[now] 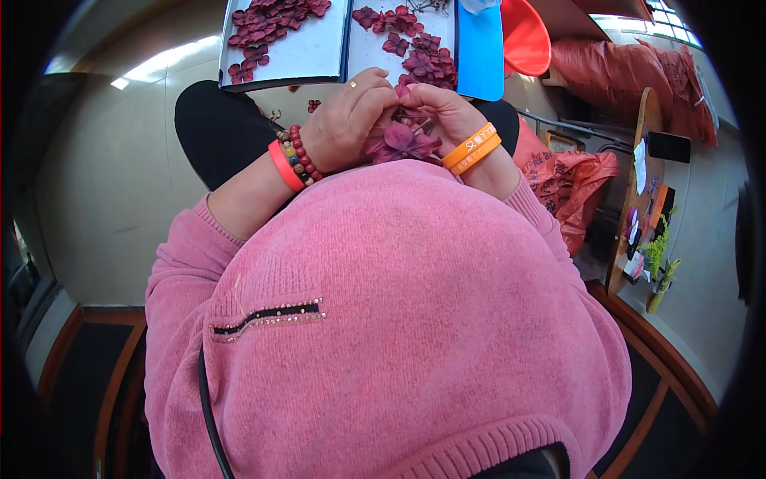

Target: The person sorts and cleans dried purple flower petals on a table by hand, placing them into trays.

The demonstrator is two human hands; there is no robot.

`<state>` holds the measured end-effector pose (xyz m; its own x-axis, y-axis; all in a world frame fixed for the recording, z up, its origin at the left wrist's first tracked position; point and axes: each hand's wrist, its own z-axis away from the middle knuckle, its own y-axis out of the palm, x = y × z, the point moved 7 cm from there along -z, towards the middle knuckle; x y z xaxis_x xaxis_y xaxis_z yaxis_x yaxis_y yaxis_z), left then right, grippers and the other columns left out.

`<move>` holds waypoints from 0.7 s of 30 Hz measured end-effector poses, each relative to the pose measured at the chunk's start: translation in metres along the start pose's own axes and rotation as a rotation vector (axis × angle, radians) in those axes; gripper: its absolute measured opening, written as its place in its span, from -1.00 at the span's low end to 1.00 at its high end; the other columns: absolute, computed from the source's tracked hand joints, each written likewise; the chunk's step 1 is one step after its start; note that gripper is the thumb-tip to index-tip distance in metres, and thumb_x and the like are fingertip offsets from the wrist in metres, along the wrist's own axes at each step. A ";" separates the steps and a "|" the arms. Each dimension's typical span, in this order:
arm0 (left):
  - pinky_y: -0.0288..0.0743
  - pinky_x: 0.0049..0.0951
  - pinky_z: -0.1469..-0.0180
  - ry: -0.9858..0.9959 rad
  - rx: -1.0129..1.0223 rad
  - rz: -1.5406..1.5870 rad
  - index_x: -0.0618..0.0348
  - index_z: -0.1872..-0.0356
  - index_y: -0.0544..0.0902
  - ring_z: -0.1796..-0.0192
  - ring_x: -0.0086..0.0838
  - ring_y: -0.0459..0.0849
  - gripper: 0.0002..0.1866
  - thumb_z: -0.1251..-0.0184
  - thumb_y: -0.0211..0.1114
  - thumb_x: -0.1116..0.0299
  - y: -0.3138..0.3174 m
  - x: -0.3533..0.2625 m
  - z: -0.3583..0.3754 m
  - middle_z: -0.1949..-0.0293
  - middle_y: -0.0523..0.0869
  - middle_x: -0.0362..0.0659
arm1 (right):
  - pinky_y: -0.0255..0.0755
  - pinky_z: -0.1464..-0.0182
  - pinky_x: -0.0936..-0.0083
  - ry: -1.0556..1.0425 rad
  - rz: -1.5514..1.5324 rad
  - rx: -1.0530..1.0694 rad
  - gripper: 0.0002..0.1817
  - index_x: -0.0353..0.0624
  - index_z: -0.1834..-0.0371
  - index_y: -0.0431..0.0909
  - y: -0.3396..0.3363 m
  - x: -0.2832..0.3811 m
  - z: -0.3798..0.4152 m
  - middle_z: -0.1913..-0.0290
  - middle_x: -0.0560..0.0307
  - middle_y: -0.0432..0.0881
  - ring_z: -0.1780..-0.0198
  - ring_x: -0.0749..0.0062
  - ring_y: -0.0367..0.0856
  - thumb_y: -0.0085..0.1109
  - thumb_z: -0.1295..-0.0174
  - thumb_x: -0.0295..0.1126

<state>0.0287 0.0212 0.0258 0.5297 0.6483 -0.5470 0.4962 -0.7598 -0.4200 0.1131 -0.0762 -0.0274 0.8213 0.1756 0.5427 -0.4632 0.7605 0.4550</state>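
A sprig of purple-red flowers (401, 140) with broad petals hangs between my two hands, close against the pink sweater. My left hand (349, 116) is closed, its fingers curled around the sprig's upper left side; its exact grip is partly hidden. My right hand (447, 110) pinches a petal at the top of the sprig between thumb and forefinger. Just beyond my hands, an open box (283, 81) holds loose dark red flower heads (271, 24) in its left half. More flower heads (427, 60) lie in the right half, with some thin bare stems at its far end.
A blue panel (480, 52) and a red plastic container (525, 36) stand right of the box. Red plastic bags (570, 180) lie at the right, beside a wooden stool (638, 191) carrying a phone and small items. A few petals lie on the floor.
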 end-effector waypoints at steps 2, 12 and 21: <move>0.48 -0.20 -0.02 0.064 0.034 0.012 0.32 0.12 0.43 0.09 -0.06 0.59 -0.66 -0.04 0.28 0.62 0.001 0.005 0.005 0.21 0.55 0.05 | 0.38 0.50 0.69 0.034 -0.058 -0.034 -0.95 -0.24 0.37 0.53 0.009 -0.002 0.007 0.45 0.17 0.55 0.49 0.57 0.49 0.11 -0.14 -0.50; 0.42 -0.31 0.26 -0.197 -0.132 0.143 0.22 0.27 0.45 0.31 -0.19 0.53 -0.76 0.00 0.22 0.63 -0.007 0.014 -0.005 0.37 0.53 -0.08 | 0.45 0.42 0.71 -0.165 0.045 0.073 -0.87 -0.29 0.26 0.54 0.018 0.006 0.003 0.39 0.18 0.59 0.44 0.59 0.54 0.13 -0.20 -0.45; 0.44 -0.38 0.26 -0.428 -0.015 0.120 0.26 0.31 0.45 0.34 -0.30 0.55 -0.84 -0.08 0.22 0.57 -0.004 0.039 -0.009 0.43 0.54 -0.13 | 0.45 0.27 0.70 -0.354 0.438 -0.019 -0.77 -0.26 0.15 0.50 0.009 0.032 0.010 0.31 0.20 0.58 0.38 0.62 0.54 0.07 -0.30 -0.31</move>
<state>0.0536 0.0503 0.0122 0.2528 0.4748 -0.8430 0.4601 -0.8255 -0.3270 0.1323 -0.0702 0.0007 0.3905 0.2592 0.8834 -0.7266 0.6760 0.1229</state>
